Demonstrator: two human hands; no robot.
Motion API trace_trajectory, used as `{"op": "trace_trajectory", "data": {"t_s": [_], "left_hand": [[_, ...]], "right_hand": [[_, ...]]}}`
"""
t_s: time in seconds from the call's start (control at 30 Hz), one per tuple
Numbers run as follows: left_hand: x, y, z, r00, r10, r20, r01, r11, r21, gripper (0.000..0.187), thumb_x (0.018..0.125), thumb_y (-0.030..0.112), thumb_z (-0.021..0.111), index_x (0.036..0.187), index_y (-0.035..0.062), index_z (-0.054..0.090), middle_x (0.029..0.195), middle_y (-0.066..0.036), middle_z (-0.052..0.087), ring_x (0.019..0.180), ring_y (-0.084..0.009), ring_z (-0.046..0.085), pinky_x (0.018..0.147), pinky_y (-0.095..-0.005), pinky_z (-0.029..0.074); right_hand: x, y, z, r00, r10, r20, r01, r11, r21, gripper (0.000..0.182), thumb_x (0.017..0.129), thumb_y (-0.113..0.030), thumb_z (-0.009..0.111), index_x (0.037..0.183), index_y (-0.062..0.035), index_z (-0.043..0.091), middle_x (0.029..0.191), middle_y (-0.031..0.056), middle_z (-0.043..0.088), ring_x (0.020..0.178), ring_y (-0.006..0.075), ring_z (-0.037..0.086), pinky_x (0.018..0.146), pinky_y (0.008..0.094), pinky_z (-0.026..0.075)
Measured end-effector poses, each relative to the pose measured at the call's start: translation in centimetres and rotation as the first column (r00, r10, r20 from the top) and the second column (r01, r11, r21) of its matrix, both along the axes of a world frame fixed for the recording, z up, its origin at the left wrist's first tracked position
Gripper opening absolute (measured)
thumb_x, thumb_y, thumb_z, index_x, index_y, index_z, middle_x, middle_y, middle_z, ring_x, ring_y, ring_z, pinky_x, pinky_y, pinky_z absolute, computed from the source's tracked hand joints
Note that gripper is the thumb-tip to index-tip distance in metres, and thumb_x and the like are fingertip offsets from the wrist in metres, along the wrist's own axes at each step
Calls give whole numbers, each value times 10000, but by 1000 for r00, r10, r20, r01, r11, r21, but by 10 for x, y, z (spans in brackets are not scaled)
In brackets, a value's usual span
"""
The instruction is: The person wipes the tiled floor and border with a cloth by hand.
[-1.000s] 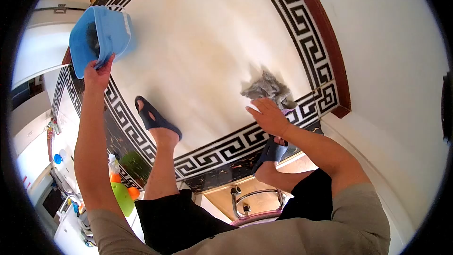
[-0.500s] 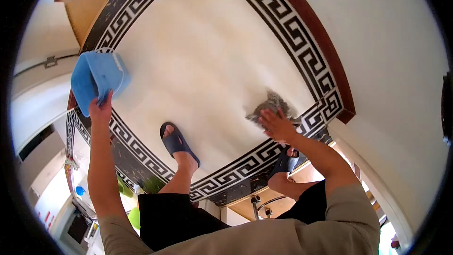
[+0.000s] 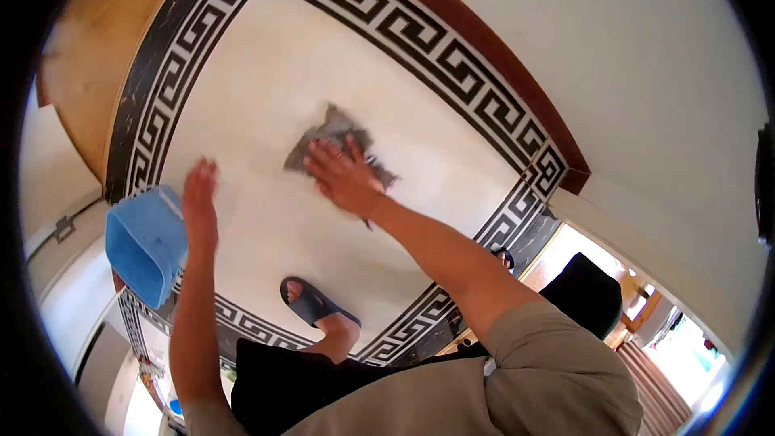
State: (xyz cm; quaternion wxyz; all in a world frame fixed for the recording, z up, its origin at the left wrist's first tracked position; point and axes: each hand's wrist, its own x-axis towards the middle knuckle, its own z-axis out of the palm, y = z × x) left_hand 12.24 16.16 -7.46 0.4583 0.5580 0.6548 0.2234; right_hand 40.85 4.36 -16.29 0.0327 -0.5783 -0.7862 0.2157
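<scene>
My right hand (image 3: 343, 178) lies on a grey cloth (image 3: 331, 129), pressing it against the cream floor tile (image 3: 266, 56). Its fingers are spread over the cloth, and the cloth's crumpled edges show around them. My left hand (image 3: 202, 202) is raised beside the blue bucket (image 3: 149, 234), just right of its wall. The left fingers are stretched out, slightly blurred, with nothing visible in them. The bucket is tilted in the view, its mouth facing the lower left. What it contains cannot be made out.
A black-and-white key-pattern border (image 3: 395, 24) frames the tile, with a dark red baseboard (image 3: 452, 8) and white wall (image 3: 565, 48) beyond. My slippered foot (image 3: 315, 303) stands on the tile. Wooden flooring (image 3: 121, 32) lies at upper left. A doorway opens at lower right.
My right hand and the cloth have moved left and forward across the tile. My left hand has let go of the bucket's rim. The bucket appears lower in the view.
</scene>
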Motion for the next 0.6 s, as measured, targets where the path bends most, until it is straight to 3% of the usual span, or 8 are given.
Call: {"op": "trace_trajectory", "data": {"t_s": [0.03, 0.07, 0.17, 0.27, 0.33, 0.4, 0.5, 0.6], "left_hand": [[4, 44, -29, 946, -131, -296, 192, 963, 186, 511, 1013, 346, 493, 1362, -27, 471, 1324, -215, 549, 1238, -310, 522, 1055, -373, 403], [19, 81, -53, 971, -13, -239, 73, 967, 244, 540, 1016, 345, 480, 1389, -43, 429, 1395, -219, 487, 1307, -348, 448, 1101, -391, 340], [47, 183, -127, 858, 95, -505, 179, 866, 467, 616, 997, 432, 456, 1416, -16, 408, 1496, -221, 346, 1396, -358, 315, 1121, -488, 292], [108, 189, -138, 597, 165, -785, 156, 936, 315, 614, 1006, 434, 382, 1434, -6, 386, 1507, -218, 335, 1414, -348, 296, 1110, -552, 273], [128, 177, -132, 429, 264, -864, 166, 917, 363, 612, 1010, 433, 349, 1444, 2, 373, 1517, -211, 326, 1427, -341, 280, 1113, -571, 253], [111, 171, -137, 436, 260, -862, 162, 919, 359, 603, 1010, 425, 348, 1448, 11, 370, 1533, -202, 304, 1440, -338, 257, 1128, -565, 227], [109, 177, -145, 470, 295, -832, 160, 898, 409, 606, 1008, 432, 344, 1471, 41, 340, 1566, -185, 242, 1466, -319, 203, 1144, -569, 184], [114, 183, -133, 456, 260, -851, 155, 919, 363, 606, 1007, 424, 328, 1474, 38, 331, 1564, -186, 244, 1464, -324, 206, 1139, -578, 187]], "right_hand": [[19, 11, 2, 995, -91, 29, 91, 996, 12, 539, 1007, -395, 373, 1503, -190, 325, 1607, 59, 174, 1482, 237, 145, 1171, 579, 79], [41, 17, -1, 976, -205, 71, 203, 979, 30, 544, 1002, -398, 388, 1501, -188, 330, 1605, 64, 180, 1481, 240, 149, 1173, 577, 80], [116, 19, 12, 825, -493, 275, 507, 862, 24, 585, 974, -411, 453, 1499, -182, 335, 1594, 84, 205, 1472, 259, 168, 1178, 563, 92], [187, -40, 13, 620, -690, 373, 716, 693, 92, 683, 938, -426, 531, 1515, -155, 285, 1585, 103, 205, 1460, 290, 197, 1188, 534, 66], [215, -99, -13, 415, -822, 391, 834, 515, 196, 709, 973, -489, 449, 1535, -118, 227, 1602, 138, 147, 1485, 281, 122, 1177, 534, 79], [200, -140, -14, 167, -944, 285, 975, 201, 96, 845, 958, -636, 351, 1550, -81, 116, 1618, 137, 66, 1492, 317, 53, 1175, 538, 46], [163, -156, -25, -128, -938, 321, 992, -124, 32, 873, 950, -657, 339, 1555, -93, 60, 1621, 146, 3, 1495, 315, 8, 1174, 541, 13], [118, -132, -25, -180, -927, 329, 977, -207, -49, 889, 944, -672, 330, 1555, -94, 42, 1618, 156, -59, 1495, 313, -50, 1166, 554, -13]]}}
